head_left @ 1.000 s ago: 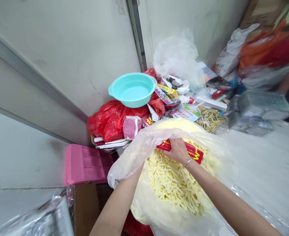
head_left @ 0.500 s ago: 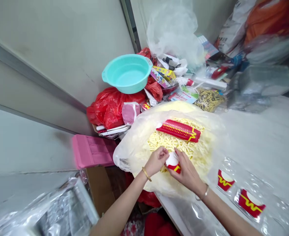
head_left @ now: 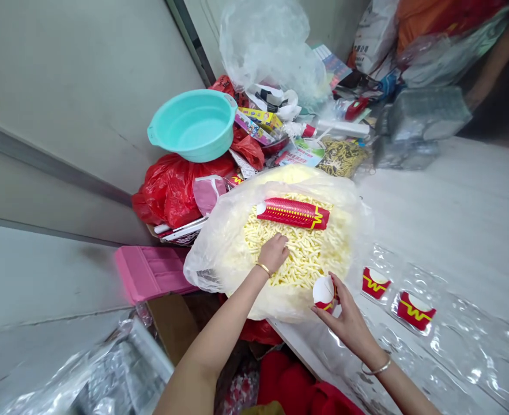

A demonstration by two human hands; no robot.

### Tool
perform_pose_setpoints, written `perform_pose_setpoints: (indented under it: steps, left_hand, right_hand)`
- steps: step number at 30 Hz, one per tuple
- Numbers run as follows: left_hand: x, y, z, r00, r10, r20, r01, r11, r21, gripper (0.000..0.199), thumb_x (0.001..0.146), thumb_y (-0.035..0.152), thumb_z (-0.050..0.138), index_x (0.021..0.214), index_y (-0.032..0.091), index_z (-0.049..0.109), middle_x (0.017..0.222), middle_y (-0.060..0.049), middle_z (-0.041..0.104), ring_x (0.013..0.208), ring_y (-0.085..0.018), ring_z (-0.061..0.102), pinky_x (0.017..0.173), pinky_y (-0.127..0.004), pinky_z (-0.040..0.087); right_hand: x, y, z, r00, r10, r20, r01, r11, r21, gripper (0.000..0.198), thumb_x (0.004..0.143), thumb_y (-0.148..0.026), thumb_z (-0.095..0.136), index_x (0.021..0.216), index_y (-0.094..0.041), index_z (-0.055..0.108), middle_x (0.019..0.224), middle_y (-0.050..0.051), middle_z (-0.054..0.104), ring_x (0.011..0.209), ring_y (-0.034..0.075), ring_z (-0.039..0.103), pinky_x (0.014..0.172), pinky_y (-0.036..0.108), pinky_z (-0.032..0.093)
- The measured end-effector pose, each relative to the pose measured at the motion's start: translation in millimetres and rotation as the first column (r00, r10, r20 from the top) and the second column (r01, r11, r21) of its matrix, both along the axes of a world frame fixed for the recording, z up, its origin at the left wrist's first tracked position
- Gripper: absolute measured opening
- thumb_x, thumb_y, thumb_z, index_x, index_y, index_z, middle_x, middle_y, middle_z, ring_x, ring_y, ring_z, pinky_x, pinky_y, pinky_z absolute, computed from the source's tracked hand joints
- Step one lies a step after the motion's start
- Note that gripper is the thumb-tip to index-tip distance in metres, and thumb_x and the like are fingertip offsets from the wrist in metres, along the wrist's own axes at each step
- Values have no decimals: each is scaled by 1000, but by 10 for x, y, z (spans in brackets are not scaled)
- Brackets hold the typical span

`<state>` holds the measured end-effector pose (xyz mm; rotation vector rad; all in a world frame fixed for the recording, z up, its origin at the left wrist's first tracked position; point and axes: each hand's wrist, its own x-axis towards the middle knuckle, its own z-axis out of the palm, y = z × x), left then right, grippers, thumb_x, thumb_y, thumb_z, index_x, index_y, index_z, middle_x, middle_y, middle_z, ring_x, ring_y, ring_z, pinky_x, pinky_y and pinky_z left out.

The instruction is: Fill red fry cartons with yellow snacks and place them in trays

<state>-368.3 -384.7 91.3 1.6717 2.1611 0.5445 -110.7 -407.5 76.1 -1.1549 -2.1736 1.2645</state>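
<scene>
My right hand (head_left: 350, 325) grips a small red and white fries carton (head_left: 324, 291) at the near right edge of the bag, thumb and fingers on its sides. The carton's white inside faces up. Over the heap of pale yellow fry-shaped sticks (head_left: 301, 259), my left hand (head_left: 274, 253) is closed, fingertips curled down among the sticks; how many it grips is hidden. The sticks lie in a wide-open clear plastic bag (head_left: 223, 248). On top of them, beyond my left hand, rests a long stack of nested red cartons (head_left: 293, 213) with a yellow zigzag.
Right of the bag, clear plastic blister trays (head_left: 462, 334) hold two flat red cartons (head_left: 416, 311). A turquoise basin (head_left: 193, 127) sits on red bags (head_left: 180, 190) at the back left. Clutter and a blurred stack of clear packs (head_left: 427, 115) stand behind. Someone's arm (head_left: 500, 57) shows at upper right.
My hands have parted. The left moved up and left onto the sticks, while the right carried the carton right to the bag's edge. The view has shifted right.
</scene>
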Motion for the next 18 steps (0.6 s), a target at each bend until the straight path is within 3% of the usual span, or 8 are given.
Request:
perform_pose_setpoints:
  steps: [2, 3, 6, 8, 12, 15, 18]
  left_hand:
    - [-45, -59, -26, 958, 138, 251, -158, 985, 63, 6, 77, 17, 54, 82, 17, 57, 75, -1, 53, 68, -13, 50, 65, -25, 40]
    - [-63, -93, -33, 895, 207, 395, -245, 968, 48, 5, 76, 21, 56, 79, 17, 56, 68, 2, 50, 61, -11, 46, 60, -23, 38]
    - [-108, -180, -41, 591, 352, 726, -394, 911, -121, 17, 72, 30, 61, 74, 16, 53, 57, 6, 44, 50, -7, 38, 50, -20, 31]
    - [-138, -220, -33, 453, 407, 793, -423, 881, -211, 21, 67, 32, 65, 72, 16, 52, 56, 7, 45, 47, -5, 37, 47, -18, 28]
    - [-190, -280, 44, 285, 476, 832, -456, 831, -319, 26, 59, 30, 72, 71, 15, 54, 54, 7, 46, 46, -3, 39, 44, -17, 26]
    - [-186, -315, 151, 83, 448, 890, -399, 833, -382, 30, 57, 27, 76, 74, 15, 55, 58, 7, 48, 45, -2, 41, 42, -15, 25]
    - [-144, -333, 241, -43, 422, 906, -345, 845, -410, 30, 57, 24, 77, 75, 14, 55, 59, 7, 47, 45, 0, 40, 41, -13, 25]
  right_hand:
    - [-78, 71, 19, 1000, -15, -14, 15, 1000, 6, 83, 80, -52, 60, 145, -22, 18, 145, 13, 35, 132, 28, 37, 107, 47, 37]
    - [-122, 109, 27, 1000, -20, -16, 20, 1000, 17, 82, 81, -52, 60, 144, -21, 19, 144, 14, 36, 132, 28, 38, 107, 48, 37]
    - [-267, 215, 56, 1000, -15, 1, 15, 997, 75, 84, 80, -54, 60, 144, -17, 21, 140, 16, 41, 128, 30, 42, 105, 49, 38]
    - [-358, 268, 77, 1000, -8, 17, 6, 992, 128, 83, 79, -54, 60, 143, -16, 22, 135, 17, 45, 124, 30, 45, 103, 49, 40]
    - [-489, 326, 107, 998, 18, 57, -28, 981, 191, 79, 80, -51, 60, 142, -18, 24, 126, 16, 51, 116, 30, 50, 96, 49, 45]
    - [-568, 341, 107, 996, 33, 84, -50, 977, 206, 76, 81, -50, 59, 140, -17, 26, 120, 16, 53, 111, 31, 52, 92, 49, 47]
    - [-671, 344, 95, 994, 36, 108, -59, 973, 221, 72, 81, -47, 59, 139, -16, 28, 118, 16, 53, 109, 32, 52, 91, 48, 47]
